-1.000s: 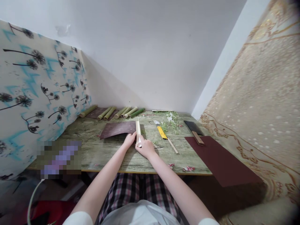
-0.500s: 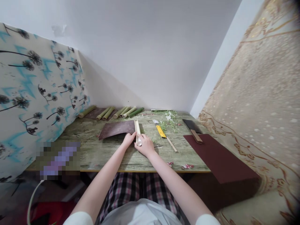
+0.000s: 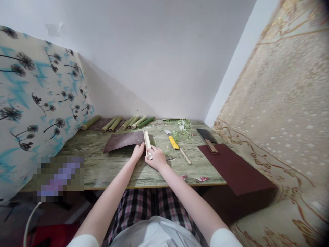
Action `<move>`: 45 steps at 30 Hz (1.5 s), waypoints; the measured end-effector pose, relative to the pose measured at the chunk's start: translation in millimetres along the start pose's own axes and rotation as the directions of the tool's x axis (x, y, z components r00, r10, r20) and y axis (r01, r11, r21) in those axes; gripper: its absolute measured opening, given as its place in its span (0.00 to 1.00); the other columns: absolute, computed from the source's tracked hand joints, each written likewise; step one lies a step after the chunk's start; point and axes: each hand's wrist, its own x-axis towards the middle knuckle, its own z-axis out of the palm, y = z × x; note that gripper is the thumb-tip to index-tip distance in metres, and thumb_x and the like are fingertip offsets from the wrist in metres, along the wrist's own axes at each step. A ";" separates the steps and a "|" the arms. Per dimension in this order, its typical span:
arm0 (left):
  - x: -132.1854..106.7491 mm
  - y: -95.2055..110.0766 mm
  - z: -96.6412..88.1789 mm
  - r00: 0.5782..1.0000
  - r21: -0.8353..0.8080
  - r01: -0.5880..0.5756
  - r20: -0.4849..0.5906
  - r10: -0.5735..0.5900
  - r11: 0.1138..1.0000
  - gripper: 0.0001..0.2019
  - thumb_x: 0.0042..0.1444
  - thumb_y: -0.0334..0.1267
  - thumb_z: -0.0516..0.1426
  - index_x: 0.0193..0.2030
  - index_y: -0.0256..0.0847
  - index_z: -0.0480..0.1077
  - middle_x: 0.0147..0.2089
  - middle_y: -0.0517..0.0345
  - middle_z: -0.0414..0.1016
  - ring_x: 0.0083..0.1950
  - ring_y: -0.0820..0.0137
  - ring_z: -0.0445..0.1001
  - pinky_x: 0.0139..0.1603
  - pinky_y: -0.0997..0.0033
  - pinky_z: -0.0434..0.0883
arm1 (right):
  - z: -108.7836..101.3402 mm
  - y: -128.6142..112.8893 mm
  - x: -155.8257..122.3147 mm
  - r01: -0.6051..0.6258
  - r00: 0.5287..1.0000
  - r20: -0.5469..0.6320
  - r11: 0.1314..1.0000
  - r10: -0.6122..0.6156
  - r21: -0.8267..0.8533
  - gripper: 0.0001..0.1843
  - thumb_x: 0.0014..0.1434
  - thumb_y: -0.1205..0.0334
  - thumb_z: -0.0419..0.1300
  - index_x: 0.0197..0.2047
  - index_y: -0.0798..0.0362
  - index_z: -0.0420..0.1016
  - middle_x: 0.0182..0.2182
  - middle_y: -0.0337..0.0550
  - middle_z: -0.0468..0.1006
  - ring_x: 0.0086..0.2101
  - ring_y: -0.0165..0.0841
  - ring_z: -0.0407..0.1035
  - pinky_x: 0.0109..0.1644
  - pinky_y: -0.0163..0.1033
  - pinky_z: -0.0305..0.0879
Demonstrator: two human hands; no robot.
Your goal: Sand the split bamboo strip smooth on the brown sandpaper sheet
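My right hand is closed round the near end of a split bamboo piece, its pale hollow side facing up. The piece points away from me. Just left of it, my left hand has its fingers closed at the near right corner of a dark brown sheet, which arches up off the table. The left fingertips are partly hidden. Right of my hands lie a yellow utility knife and a thin wooden stick.
Several green bamboo tubes lie along the back left, some on brown sheets. Green plant sprigs are scattered at the back. A cleaver with a wooden handle rests by a maroon sheet overhanging the right edge. A blurred purple object is front left.
My left thumb has drawn slightly away from the bamboo piece, leaving a small gap. My right hand keeps its hold. The whole view has shifted a little.
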 end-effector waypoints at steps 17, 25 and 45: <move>7.8 -10.1 2.1 1.000 -0.021 -0.022 -0.018 0.022 1.000 0.20 0.44 0.53 0.51 0.19 0.35 0.65 0.20 0.51 0.69 0.25 0.66 0.69 0.25 0.72 0.64 | -1.6 -0.5 0.1 0.016 0.999 0.030 1.000 -0.016 -0.007 0.18 0.50 0.53 0.52 0.44 0.51 0.66 0.43 0.45 0.65 0.41 0.35 0.61 0.43 0.38 0.53; 2.5 -4.8 3.4 0.998 -0.214 -0.004 0.061 0.018 0.977 0.19 0.46 0.51 0.51 0.21 0.34 0.65 0.23 0.49 0.71 0.25 0.66 0.71 0.25 0.70 0.67 | -4.1 -0.9 0.3 -0.021 0.999 0.041 1.000 0.021 0.009 0.18 0.51 0.54 0.52 0.45 0.51 0.66 0.44 0.45 0.66 0.41 0.35 0.61 0.44 0.37 0.53; -1.5 3.5 -2.5 1.000 -0.134 -0.012 0.000 0.012 0.991 0.22 0.47 0.55 0.48 0.18 0.36 0.64 0.19 0.50 0.69 0.25 0.65 0.70 0.27 0.70 0.65 | -6.6 -1.7 -2.0 0.053 0.998 0.017 0.999 -0.053 0.014 0.17 0.52 0.52 0.50 0.43 0.50 0.66 0.40 0.43 0.67 0.40 0.35 0.61 0.42 0.37 0.53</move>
